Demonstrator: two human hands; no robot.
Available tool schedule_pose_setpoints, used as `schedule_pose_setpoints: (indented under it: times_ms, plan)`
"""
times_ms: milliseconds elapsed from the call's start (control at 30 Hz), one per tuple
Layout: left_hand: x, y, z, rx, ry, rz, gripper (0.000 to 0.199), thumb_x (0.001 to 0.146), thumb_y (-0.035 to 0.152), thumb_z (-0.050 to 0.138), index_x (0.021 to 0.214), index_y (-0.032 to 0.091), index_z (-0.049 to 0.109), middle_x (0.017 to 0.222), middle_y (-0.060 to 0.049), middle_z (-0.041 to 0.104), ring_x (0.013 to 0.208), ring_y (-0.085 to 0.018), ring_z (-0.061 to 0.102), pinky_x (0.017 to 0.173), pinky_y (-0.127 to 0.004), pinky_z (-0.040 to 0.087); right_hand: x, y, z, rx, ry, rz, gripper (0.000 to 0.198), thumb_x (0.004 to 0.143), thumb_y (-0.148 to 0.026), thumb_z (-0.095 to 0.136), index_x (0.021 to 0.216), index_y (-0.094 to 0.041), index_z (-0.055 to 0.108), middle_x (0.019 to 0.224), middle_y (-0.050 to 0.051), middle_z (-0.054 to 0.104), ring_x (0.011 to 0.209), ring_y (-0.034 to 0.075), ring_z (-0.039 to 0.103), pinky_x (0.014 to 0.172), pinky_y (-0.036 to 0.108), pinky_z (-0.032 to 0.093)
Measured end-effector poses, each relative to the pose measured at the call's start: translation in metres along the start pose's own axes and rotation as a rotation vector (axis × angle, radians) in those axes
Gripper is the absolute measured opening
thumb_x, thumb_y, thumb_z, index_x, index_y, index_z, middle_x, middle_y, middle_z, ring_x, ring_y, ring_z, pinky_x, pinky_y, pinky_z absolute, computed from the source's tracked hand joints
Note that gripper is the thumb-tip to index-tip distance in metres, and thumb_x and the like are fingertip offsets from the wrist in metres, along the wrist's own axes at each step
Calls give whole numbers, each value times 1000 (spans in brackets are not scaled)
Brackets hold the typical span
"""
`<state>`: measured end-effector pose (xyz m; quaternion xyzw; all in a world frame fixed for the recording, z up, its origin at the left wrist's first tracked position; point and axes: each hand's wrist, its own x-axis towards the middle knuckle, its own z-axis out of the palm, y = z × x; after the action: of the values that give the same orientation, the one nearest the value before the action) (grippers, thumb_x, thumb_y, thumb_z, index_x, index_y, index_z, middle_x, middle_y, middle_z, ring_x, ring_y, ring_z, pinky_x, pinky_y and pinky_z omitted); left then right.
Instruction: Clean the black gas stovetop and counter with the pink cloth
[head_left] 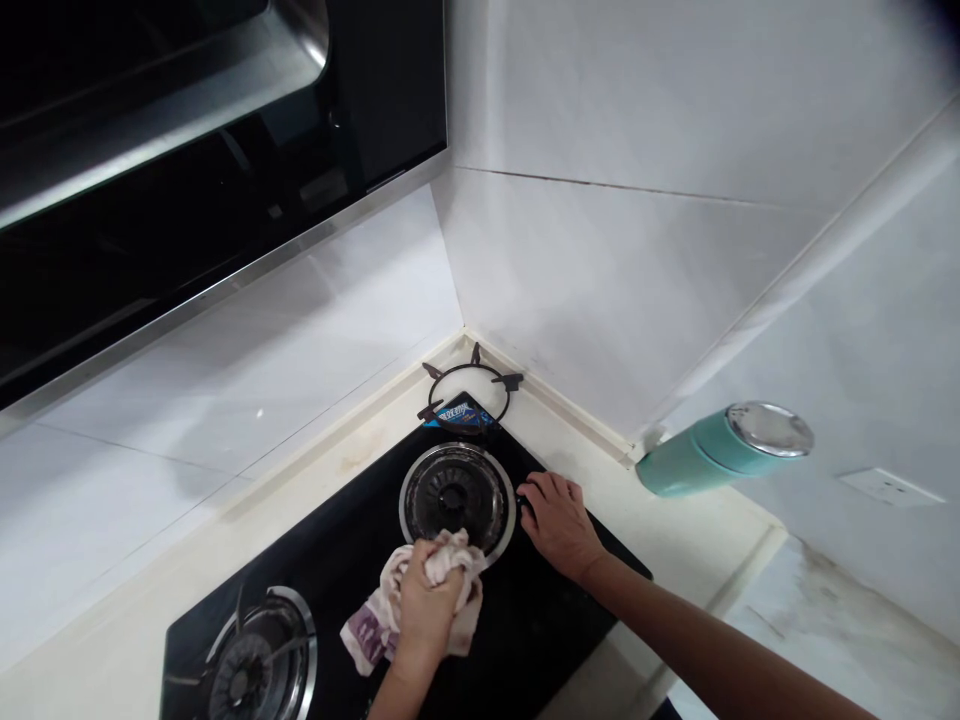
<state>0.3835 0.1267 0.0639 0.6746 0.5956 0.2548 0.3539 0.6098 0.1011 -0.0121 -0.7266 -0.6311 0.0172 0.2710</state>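
Observation:
My left hand (pixel 426 608) is closed around a crumpled white cloth (pixel 457 572) with a purple patch, held at the near edge of a round burner (pixel 453 500) with a shiny metal ring. Under both hands lies the black glass gas hob (pixel 517 640). To the right of the burner, my right hand (pixel 556 522) rests on the hob with its fingers bent and its fingertips close to the ring; nothing can be made out in it. The black pan support (pixel 469 430) from a burner sits off it, at the hob's back corner over a blue label (pixel 454 412).
A second burner (pixel 251 668) with its support on is at the lower left. A mint-green bottle (pixel 712 450) with a silver lid stands on the pale counter (pixel 660 530) at right. Above left hangs a black range hood (pixel 375 120). Tiled walls (pixel 585 260) meet behind the hob.

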Motion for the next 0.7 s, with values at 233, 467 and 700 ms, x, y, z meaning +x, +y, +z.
schedule_pose_setpoints:
  times_ms: [233, 467, 700]
  plan:
    - [11, 12, 20, -155, 185, 27, 25, 85, 34, 59, 105, 21, 54, 105, -7, 69, 96, -20, 67, 87, -36, 53, -1, 1, 1, -1, 4, -10, 21, 89, -20, 54, 108, -22, 61, 119, 8, 59, 112, 27, 48, 99, 44, 31]
    - [8, 5, 54, 593, -166, 369, 30, 69, 11, 64, 98, 17, 60, 107, -11, 63, 110, -32, 55, 98, -49, 43, -2, 3, 4, 33, 31, -15, 20, 89, -21, 54, 107, -22, 62, 116, 9, 60, 109, 26, 49, 97, 43, 33]
    - [3, 13, 45, 60, -189, 42, 28, 67, 14, 64, 93, 22, 59, 90, -2, 65, 90, -21, 61, 89, -35, 45, -4, 7, 4, 127, 42, -18, 19, 89, -22, 52, 105, -22, 63, 115, 8, 60, 111, 26, 50, 96, 43, 34]
